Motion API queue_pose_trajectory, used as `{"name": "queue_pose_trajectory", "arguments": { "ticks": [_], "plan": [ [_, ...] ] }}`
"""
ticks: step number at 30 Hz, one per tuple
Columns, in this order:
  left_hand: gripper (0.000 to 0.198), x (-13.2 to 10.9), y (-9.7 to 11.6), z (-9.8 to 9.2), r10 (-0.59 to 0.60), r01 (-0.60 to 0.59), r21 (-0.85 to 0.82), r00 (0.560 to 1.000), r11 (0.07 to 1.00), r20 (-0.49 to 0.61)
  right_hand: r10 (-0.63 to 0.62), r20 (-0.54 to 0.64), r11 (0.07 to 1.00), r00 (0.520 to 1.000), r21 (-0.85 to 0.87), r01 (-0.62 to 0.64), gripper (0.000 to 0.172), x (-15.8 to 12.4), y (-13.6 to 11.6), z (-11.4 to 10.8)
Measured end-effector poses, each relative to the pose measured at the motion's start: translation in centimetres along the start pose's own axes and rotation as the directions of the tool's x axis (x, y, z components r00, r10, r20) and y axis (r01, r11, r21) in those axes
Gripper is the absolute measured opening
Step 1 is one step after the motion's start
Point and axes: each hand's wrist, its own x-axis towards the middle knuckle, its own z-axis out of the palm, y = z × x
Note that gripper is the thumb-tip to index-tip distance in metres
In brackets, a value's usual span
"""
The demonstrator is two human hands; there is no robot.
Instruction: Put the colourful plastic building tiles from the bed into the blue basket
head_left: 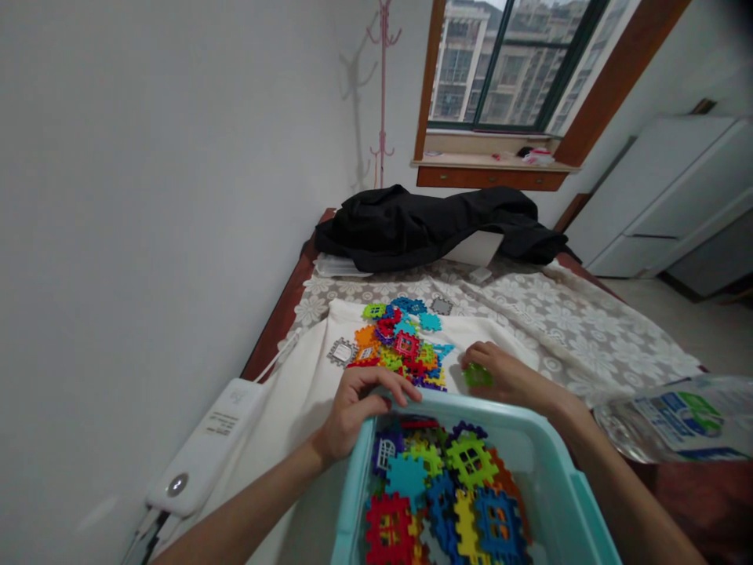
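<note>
The left hand (pixel 353 412) gripped the far rim of a teal plastic bin (pixel 553 463), its fingers curled over the edge at about eleven o'clock of the bin. The bin stood nearest the camera and was filled with bright interlocking building tiles (pixel 452 494) in red, blue, yellow, green and purple, some shaped like windows. The right hand (pixel 506 377) lay just beyond the bin's rim at about one o'clock, its fingers closed around a green tile (pixel 478 375) that rested on a cream cloth (pixel 306 392). A loose pile of tiles (pixel 403 345) sat on that cloth at twelve o'clock of the bin, just beyond both hands, with a grey tile (pixel 342 351) at the pile's nine o'clock side. The cloth lay on a counter covered with a floral lace cover (pixel 576 322). A black jacket (pixel 423 224) lay heaped at the far end. A white power bank (pixel 205 447) rested at the left edge, and a crinkled plastic bag (pixel 676 420) at three o'clock.
</note>
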Motion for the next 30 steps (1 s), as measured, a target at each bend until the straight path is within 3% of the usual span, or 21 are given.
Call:
{"name": "queue_pose_trajectory", "arguments": {
  "ticks": [4,8,13,18,24,28,30],
  "plan": [
    [0.019,0.0,0.1,0.0,0.006,-0.006,0.009,1.0,1.0,-0.006,0.001,-0.084,0.987,0.996,0.163,0.012,0.027,0.5,-0.6,-0.3],
    [0.02,0.1,0.2,0.2,0.007,-0.007,-0.015,1.0,1.0,-0.004,0.076,-0.317,0.938,0.945,0.344,0.039,0.028,3.2,0.0,-0.1],
    [0.02,0.0,0.5,0.4,0.004,-0.004,-0.015,1.0,1.0,-0.016,0.041,-0.549,0.992,0.835,0.122,0.032,0.026,10.0,2.3,-0.4],
    [0.021,-0.1,0.6,0.5,0.002,-0.003,-0.024,1.0,1.0,-0.025,0.055,-0.563,0.994,0.824,-0.044,-0.096,0.022,14.3,5.2,0.5],
    [0.023,0.0,0.2,0.4,0.001,-0.001,-0.046,1.0,0.999,0.003,-0.012,-0.518,0.988,0.856,-0.14,-0.071,0.027,14.2,7.2,2.1],
    [0.024,0.1,0.4,0.3,0.009,-0.009,-0.027,1.0,1.0,0.007,0.033,-0.604,0.996,0.796,-0.048,-0.078,0.029,13.8,6.4,1.7],
    [0.023,0.1,0.6,0.3,0.008,-0.008,-0.028,1.0,1.0,0.004,0.054,-0.649,0.998,0.759,0.062,-0.018,0.029,13.5,5.4,1.5]
  ]
}}
